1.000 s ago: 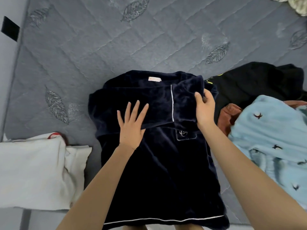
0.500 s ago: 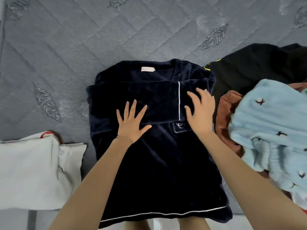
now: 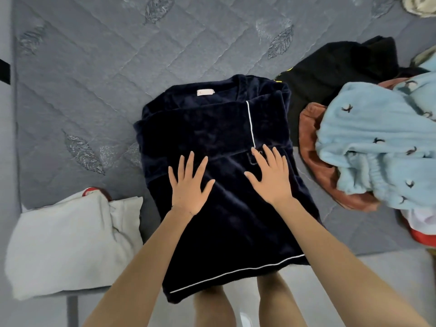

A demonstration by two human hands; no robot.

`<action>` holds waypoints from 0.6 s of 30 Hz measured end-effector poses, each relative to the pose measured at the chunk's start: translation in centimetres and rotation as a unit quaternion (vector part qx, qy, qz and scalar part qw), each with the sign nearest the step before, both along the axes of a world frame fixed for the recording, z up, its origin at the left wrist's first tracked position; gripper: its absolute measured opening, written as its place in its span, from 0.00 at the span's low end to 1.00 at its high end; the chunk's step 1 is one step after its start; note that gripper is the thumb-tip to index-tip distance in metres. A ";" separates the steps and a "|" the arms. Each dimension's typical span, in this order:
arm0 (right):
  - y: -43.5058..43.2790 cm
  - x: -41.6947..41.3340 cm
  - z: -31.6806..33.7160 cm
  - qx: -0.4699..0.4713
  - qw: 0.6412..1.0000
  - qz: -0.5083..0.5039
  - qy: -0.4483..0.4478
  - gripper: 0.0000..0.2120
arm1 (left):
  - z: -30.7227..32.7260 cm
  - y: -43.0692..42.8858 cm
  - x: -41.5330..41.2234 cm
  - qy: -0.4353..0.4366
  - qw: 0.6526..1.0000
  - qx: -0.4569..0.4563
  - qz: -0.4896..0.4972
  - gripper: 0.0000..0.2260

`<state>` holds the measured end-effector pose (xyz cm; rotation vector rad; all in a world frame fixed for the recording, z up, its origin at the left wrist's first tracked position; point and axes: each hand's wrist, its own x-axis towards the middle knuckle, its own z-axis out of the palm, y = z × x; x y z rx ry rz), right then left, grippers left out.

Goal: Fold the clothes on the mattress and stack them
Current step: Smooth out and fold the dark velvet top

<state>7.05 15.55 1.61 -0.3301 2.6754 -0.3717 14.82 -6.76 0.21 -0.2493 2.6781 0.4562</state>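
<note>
Nearest the person, the hem of the navy top (image 3: 224, 232) hangs over the edge of the mattress (image 3: 94, 79), in front of the bare legs (image 3: 212, 305). The top lies flat on the mattress, front up, with its collar pointing away.

Both hands rest on the middle of the top. The left hand (image 3: 188, 187) and the right hand (image 3: 271, 178) are flat, fingers straight and spread, pressing the cloth and gripping nothing. The right hand's fingertips reach the chest pocket and the lower edge of a sleeve (image 3: 200, 128) that is laid across the chest just beyond both hands. Past the sleeve, the collar shows a pale label (image 3: 205, 92).

The sides look turned in, so the top seems about half folded. It probably needs its hem brought up toward the collar before it can go on a stack.

Just left of the top lies a white folded cloth (image 3: 66, 244), which may be the start of the stack. Right of the top a loose heap waits: a rust-brown garment (image 3: 316, 166) with a light blue garment (image 3: 377, 149) over it, and a black garment (image 3: 335, 72) farther back, beside the collar. Most of the job seems left to do.
</note>
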 end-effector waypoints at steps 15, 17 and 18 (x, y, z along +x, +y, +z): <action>6.3 11.2 -2.4 0.046 0.994 0.037 -0.091 0.35 | -3.8 5.3 15.9 -0.034 0.992 -0.006 0.118 0.29; 8.6 11.9 -2.4 0.053 0.994 0.029 -0.091 0.36 | -4.1 6.0 17.8 -0.055 0.987 -0.008 0.152 0.29; 9.6 12.2 -2.4 0.058 0.993 0.030 -0.095 0.36 | -4.2 6.2 18.8 -0.067 0.985 -0.012 0.157 0.29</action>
